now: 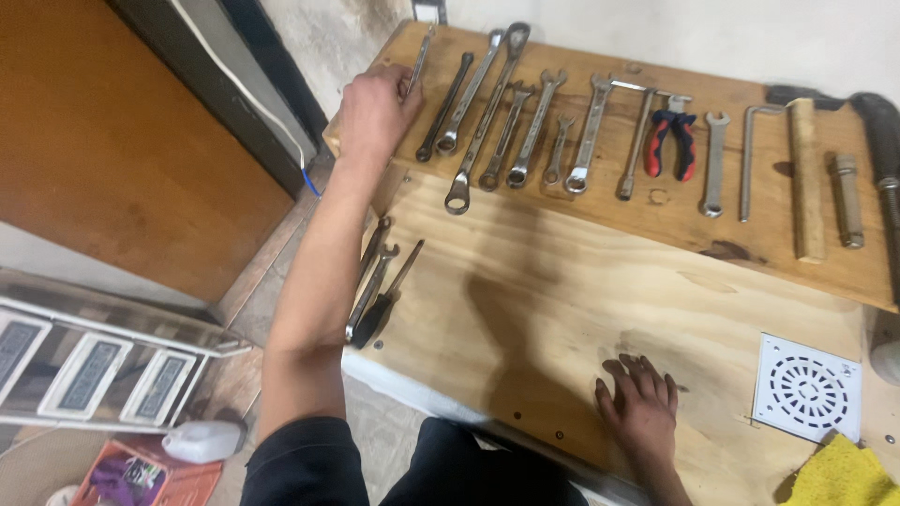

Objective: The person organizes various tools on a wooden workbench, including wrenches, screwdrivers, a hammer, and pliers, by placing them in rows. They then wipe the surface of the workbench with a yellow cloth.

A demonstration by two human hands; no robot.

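Observation:
My left hand [375, 111] reaches to the far left end of a raised wooden board [675, 220] and is closed on a small wrench [418, 62] lying there. A row of several wrenches [506, 112] lies next to it on the board. My right hand [639, 405] rests flat, fingers spread, on the wooden workbench [544, 300] near its front edge, holding nothing. Under my left forearm, two wrenches and a dark-handled screwdriver [380, 302] lie at the bench's left edge.
Red-handled pliers [671, 141], a bent hex key [750, 155], a wooden-handled hammer [806, 178] and a metal cylinder [847, 199] lie further right on the board. A white drain grate [808, 386] and yellow cloth [839, 473] sit at the right. A stepladder [94, 361] stands on the floor to the left.

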